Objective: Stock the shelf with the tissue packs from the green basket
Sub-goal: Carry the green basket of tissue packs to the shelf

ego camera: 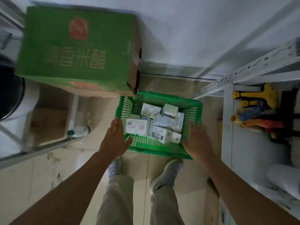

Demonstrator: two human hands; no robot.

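A green plastic basket point(191, 111) stands on the tiled floor just in front of my feet. Several white and pale blue tissue packs point(162, 125) lie jumbled inside it. My left hand point(116, 138) hovers flat at the basket's left near corner, fingers spread and holding nothing. My right hand point(197, 140) hovers at the right near corner, also spread and with nothing in it. The grey metal shelf point(227, 111) rises on the right.
A large green cardboard box point(76, 49) sits up on the left, overhanging the basket's far left corner. A plastic bottle point(79, 131) lies on a low metal frame at left. Yellow and orange tools point(258, 111) lie on the shelf at right.
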